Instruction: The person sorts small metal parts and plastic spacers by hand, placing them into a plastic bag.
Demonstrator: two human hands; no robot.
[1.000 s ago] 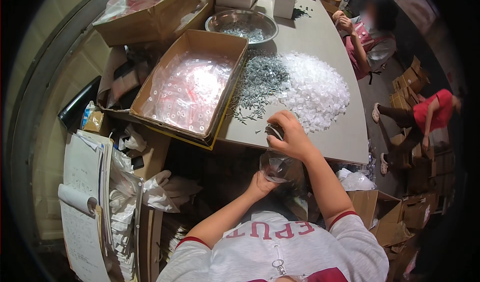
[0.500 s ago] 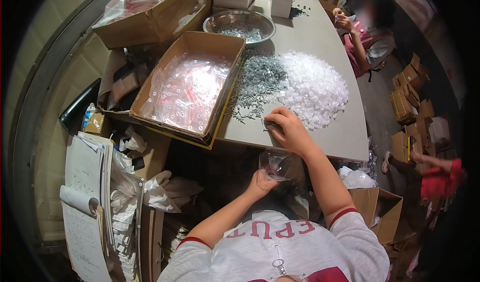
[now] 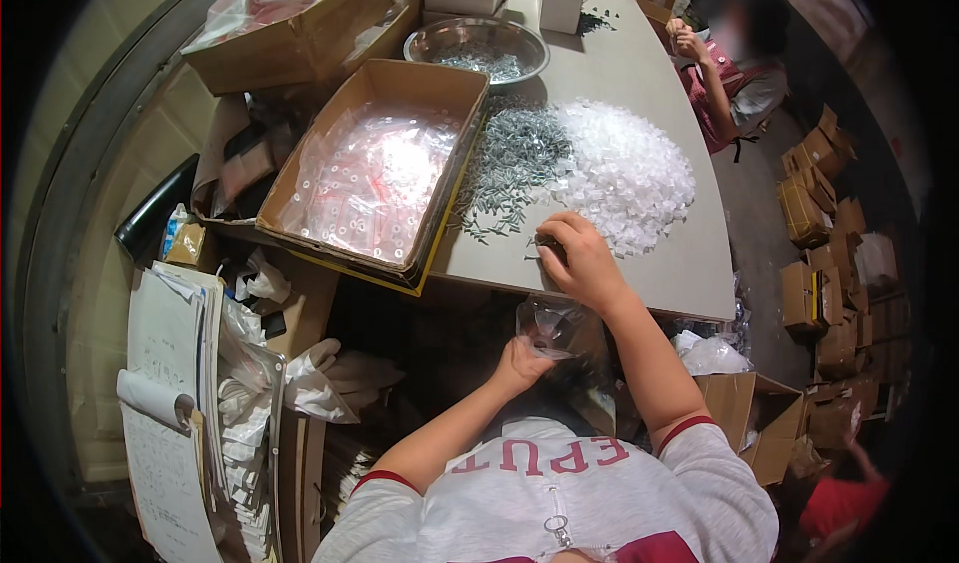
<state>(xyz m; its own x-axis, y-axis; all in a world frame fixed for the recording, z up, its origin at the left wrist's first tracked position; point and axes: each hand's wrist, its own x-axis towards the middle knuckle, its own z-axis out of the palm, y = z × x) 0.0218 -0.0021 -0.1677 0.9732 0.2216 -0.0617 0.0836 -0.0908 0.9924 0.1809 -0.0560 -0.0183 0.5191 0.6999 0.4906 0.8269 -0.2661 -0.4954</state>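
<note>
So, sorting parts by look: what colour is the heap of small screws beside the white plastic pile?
Grey, a dull metal tone; the heap of small screws shows best in the head view.

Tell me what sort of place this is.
Likely a small packing workshop: a table heaped with grey screws and clear plastic bits, an open carton of filled bags, stacked cardboard boxes.
</note>
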